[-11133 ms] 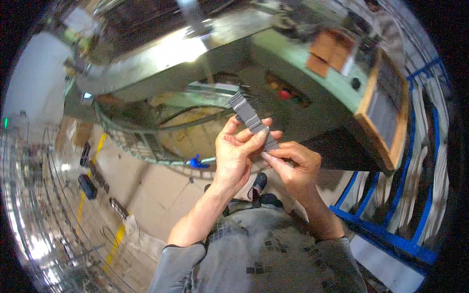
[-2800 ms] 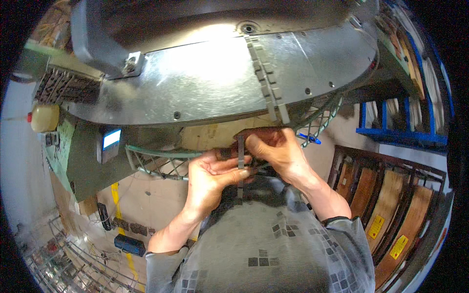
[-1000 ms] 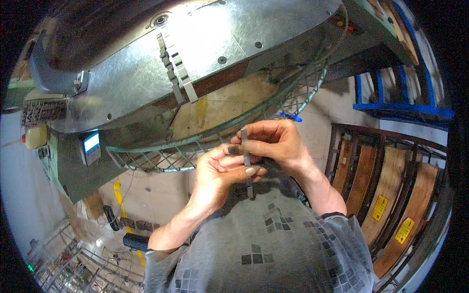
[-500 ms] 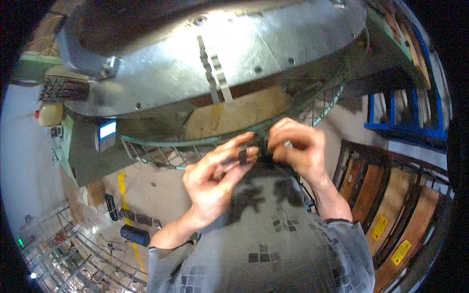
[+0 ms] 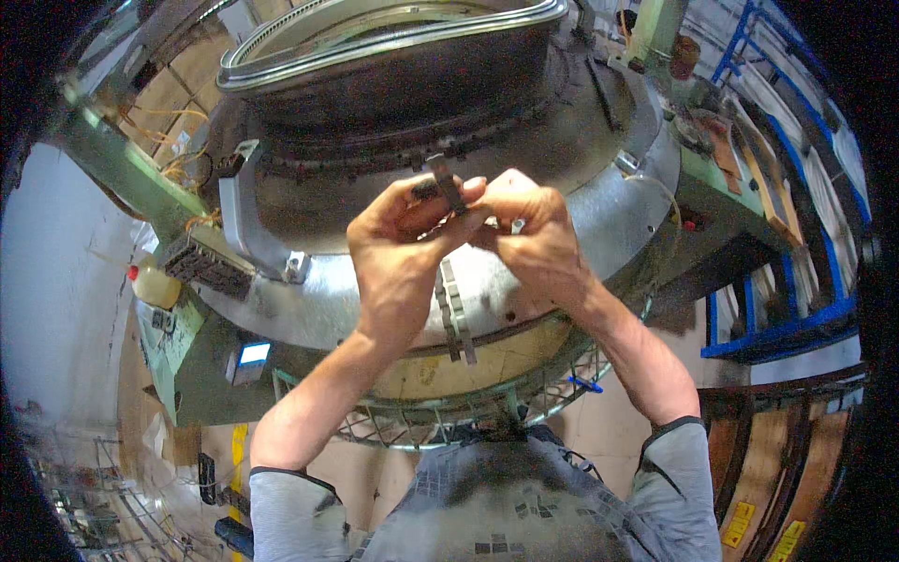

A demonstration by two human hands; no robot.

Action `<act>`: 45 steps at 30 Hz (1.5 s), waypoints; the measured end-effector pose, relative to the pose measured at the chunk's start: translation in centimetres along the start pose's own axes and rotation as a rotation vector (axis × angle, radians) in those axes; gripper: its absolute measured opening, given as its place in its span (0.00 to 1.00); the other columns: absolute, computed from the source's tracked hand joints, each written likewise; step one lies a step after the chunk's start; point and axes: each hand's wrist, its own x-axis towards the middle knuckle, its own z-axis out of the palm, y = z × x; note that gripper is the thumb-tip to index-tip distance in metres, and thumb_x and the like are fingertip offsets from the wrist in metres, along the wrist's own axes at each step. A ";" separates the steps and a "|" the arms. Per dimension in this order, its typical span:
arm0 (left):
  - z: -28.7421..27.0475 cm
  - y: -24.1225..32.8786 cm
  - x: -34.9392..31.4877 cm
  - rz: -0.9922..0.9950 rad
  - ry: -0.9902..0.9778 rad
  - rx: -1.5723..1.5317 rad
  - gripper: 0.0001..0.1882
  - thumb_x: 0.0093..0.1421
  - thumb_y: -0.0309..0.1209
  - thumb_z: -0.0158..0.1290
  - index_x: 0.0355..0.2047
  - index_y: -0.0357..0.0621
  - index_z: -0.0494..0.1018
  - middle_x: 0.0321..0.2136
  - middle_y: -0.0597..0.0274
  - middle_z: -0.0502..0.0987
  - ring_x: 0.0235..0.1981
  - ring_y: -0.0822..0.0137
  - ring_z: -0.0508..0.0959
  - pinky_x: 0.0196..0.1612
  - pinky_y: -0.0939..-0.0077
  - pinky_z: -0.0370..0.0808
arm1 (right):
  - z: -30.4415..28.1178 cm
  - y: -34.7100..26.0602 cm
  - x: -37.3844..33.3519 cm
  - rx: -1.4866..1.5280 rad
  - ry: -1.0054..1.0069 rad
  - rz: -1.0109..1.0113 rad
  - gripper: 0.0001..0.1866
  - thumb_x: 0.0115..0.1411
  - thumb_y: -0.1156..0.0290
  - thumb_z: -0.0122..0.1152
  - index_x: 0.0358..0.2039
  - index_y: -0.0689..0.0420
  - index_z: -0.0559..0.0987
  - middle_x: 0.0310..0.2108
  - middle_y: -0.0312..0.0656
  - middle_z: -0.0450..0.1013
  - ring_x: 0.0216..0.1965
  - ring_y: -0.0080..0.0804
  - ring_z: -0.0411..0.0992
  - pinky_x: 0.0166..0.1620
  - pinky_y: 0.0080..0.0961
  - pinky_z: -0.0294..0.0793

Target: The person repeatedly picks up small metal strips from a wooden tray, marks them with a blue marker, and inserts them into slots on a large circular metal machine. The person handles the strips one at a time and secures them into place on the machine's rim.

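Observation:
In front of the big round machine I hold both hands up close together, fingertips meeting. My left hand (image 5: pixel 398 239) pinches a dark, narrow metal piece (image 5: pixel 446 184) between thumb and fingers; the piece stands up at a slant. My right hand (image 5: pixel 534 234) is closed beside it, its fingers curled against the left fingertips. A small pale bit (image 5: pixel 517 226) shows between the right fingers, too little to name. Below my hands, two rows of small metal pieces (image 5: pixel 454 314) lie side by side on the machine's shiny metal rim (image 5: pixel 384 309).
The machine's raised cylinder (image 5: pixel 393 94) stands beyond my hands. A curved green rail (image 5: pixel 393 412) runs between me and the rim. At left are a small lit screen (image 5: pixel 254 353) and a yellowish bottle (image 5: pixel 156 284); at right, a blue rack (image 5: pixel 796 328) and wooden panels (image 5: pixel 754 459).
Both hands have risen from near my body to over the rim and come together. The view has tilted up, showing more of the machine. The left hand keeps the dark metal piece.

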 end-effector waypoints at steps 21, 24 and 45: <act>-5.5 -5.8 17.1 -0.259 0.051 0.031 0.12 0.50 0.17 0.65 0.35 0.37 0.80 0.34 0.57 0.83 0.36 0.66 0.82 0.44 0.72 0.78 | -1.2 13.1 13.5 0.349 -0.363 0.375 0.14 0.59 0.61 0.72 0.35 0.60 0.85 0.22 0.30 0.73 0.23 0.17 0.65 0.26 0.19 0.62; -5.8 -6.3 17.3 -0.282 -0.009 0.019 0.13 0.50 0.16 0.65 0.37 0.37 0.79 0.35 0.56 0.83 0.37 0.64 0.82 0.45 0.71 0.79 | -1.2 13.3 12.8 0.512 -0.356 0.350 0.13 0.60 0.62 0.70 0.32 0.61 0.83 0.22 0.32 0.73 0.22 0.17 0.66 0.24 0.18 0.61; -5.2 -6.3 15.2 0.013 0.043 0.490 0.15 0.55 0.22 0.64 0.43 0.33 0.78 0.37 0.54 0.84 0.40 0.62 0.83 0.46 0.69 0.80 | -0.6 13.6 11.8 0.178 0.020 0.135 0.10 0.63 0.67 0.64 0.36 0.60 0.86 0.30 0.37 0.82 0.30 0.19 0.73 0.34 0.22 0.73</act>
